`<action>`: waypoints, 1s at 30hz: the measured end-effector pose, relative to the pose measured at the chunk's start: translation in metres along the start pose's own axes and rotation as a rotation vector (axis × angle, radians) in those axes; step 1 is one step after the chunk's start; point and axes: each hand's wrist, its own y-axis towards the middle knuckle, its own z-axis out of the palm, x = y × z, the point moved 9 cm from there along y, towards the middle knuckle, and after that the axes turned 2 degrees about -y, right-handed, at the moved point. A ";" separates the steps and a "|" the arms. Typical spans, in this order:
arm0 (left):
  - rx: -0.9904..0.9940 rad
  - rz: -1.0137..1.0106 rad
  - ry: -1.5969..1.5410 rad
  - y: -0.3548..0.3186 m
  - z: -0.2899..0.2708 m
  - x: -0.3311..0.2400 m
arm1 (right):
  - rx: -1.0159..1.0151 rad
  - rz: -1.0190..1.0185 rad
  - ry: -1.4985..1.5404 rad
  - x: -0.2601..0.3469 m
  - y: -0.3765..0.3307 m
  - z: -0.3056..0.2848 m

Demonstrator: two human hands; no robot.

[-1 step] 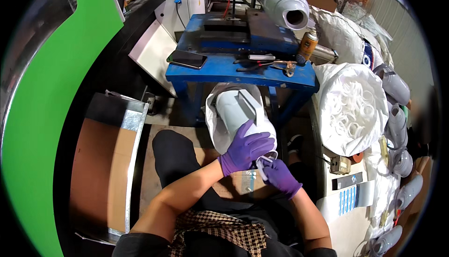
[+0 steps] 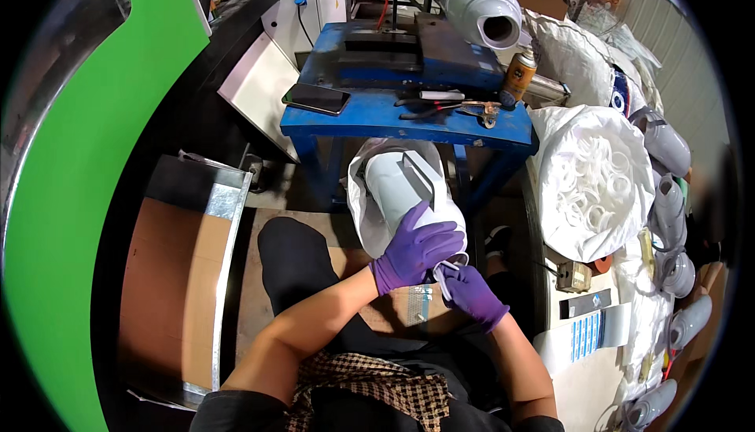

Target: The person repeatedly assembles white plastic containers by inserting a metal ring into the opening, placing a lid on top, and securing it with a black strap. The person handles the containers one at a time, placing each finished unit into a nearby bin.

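Note:
A pale grey plastic jug-like body [image 2: 393,184] with a long raised handle lies tilted over a white sack [image 2: 358,212] in front of my knees. My left hand [image 2: 417,247], in a purple glove, grips its near end, the fingers laid across the curved surface. Close beside it, my gloved right hand [image 2: 476,294] is closed on a thin whitish ring [image 2: 447,271] at the near end of the body. The fingertips partly cover the ring, so I cannot tell how far it sits around the opening.
Ahead stands a blue metal bench [image 2: 362,117] bearing a phone [image 2: 316,99], pliers [image 2: 429,110] and a spray can [image 2: 519,77]. White rings fill a lined container [image 2: 594,184] at right, beside several grey plastic bodies [image 2: 664,145]. A cardboard-lined bin [image 2: 165,275] stands left.

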 end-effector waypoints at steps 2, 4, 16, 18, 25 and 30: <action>0.060 -0.044 -0.040 -0.009 0.005 0.011 | 0.071 0.070 0.152 0.007 0.004 0.008; 0.044 -0.110 -0.052 -0.016 0.007 0.030 | 0.060 0.148 0.360 0.049 -0.013 0.016; -0.152 -0.320 -0.092 -0.004 -0.038 0.064 | -0.415 0.107 0.109 -0.019 -0.093 -0.052; -0.165 -0.299 -0.104 -0.002 -0.040 0.060 | -0.410 0.158 0.445 -0.035 -0.097 -0.045; -0.107 -0.211 -0.125 0.000 -0.038 0.038 | -0.515 0.044 -0.379 -0.009 -0.104 -0.043; -0.056 -0.242 -0.129 -0.005 -0.035 0.037 | -0.925 -0.514 -1.082 0.112 -0.108 -0.039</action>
